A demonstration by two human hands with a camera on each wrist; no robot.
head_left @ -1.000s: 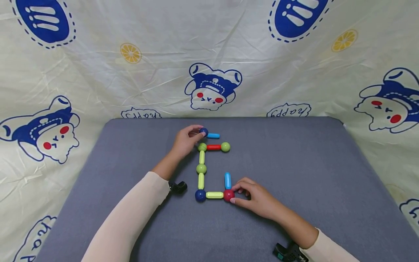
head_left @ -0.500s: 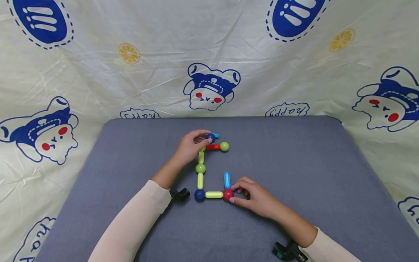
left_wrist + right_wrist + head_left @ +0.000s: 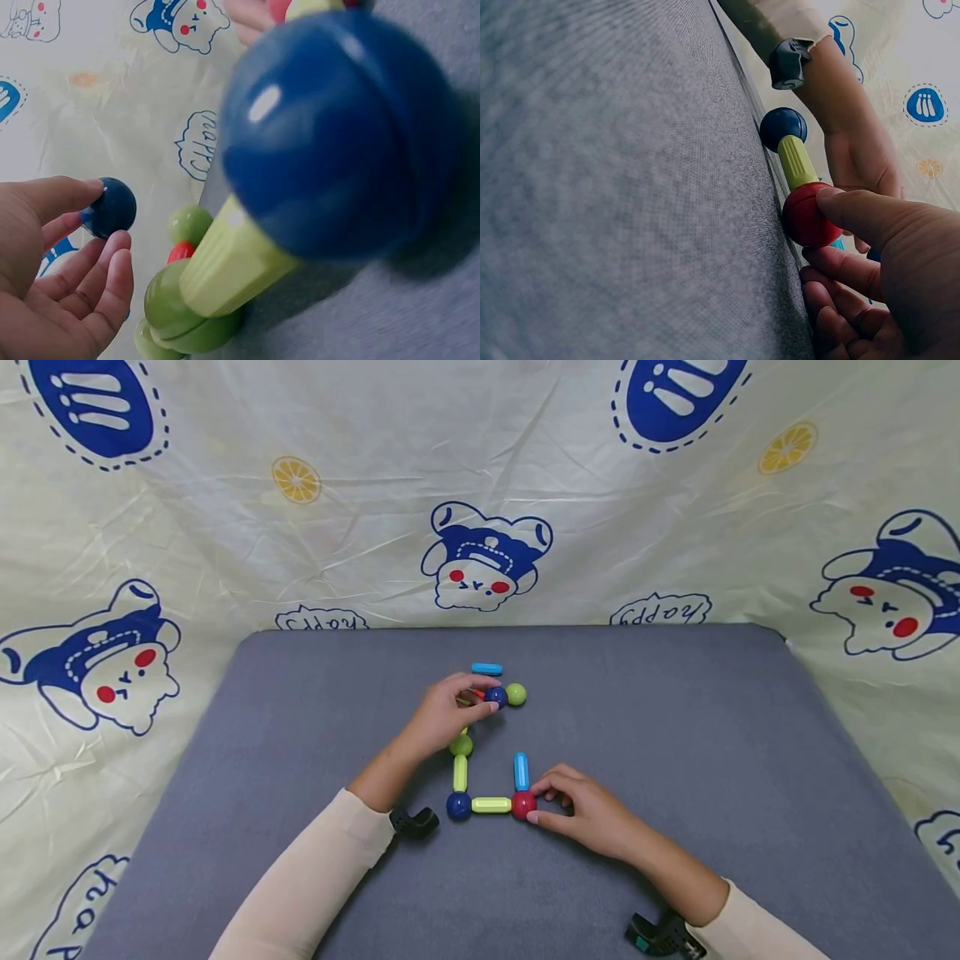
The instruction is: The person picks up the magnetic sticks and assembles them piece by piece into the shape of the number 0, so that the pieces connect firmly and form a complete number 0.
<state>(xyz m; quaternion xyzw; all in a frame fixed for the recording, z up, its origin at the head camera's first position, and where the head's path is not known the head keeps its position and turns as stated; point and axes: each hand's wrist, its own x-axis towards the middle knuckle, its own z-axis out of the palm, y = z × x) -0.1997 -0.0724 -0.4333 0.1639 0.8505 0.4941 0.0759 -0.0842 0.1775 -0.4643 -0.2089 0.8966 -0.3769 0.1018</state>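
Observation:
My left hand (image 3: 442, 714) pinches a dark blue ball (image 3: 496, 697) between thumb and fingertips. In the left wrist view that ball (image 3: 114, 208) is raised off the table. Below it lies a chain of balls and rods; the hand hides the red rod and a corner ball. A green ball (image 3: 516, 694) ends the chain there, and another green ball (image 3: 461, 745) sits midway down. A second blue ball (image 3: 459, 806) forms the near-left corner. My right hand (image 3: 588, 810) holds the red ball (image 3: 523, 805), joined to a yellow-green rod (image 3: 491, 805) and an upright-pointing blue rod (image 3: 521, 772).
A loose blue rod (image 3: 487, 668) lies beyond the left hand, near the far side of the grey table (image 3: 675, 718). A printed cloth (image 3: 360, 552) hangs behind the table. Black devices are strapped at both wrists.
The left hand has carried the blue ball right and nearer, from beside the loose blue rod to over the red rod. The right hand stays on the red ball.

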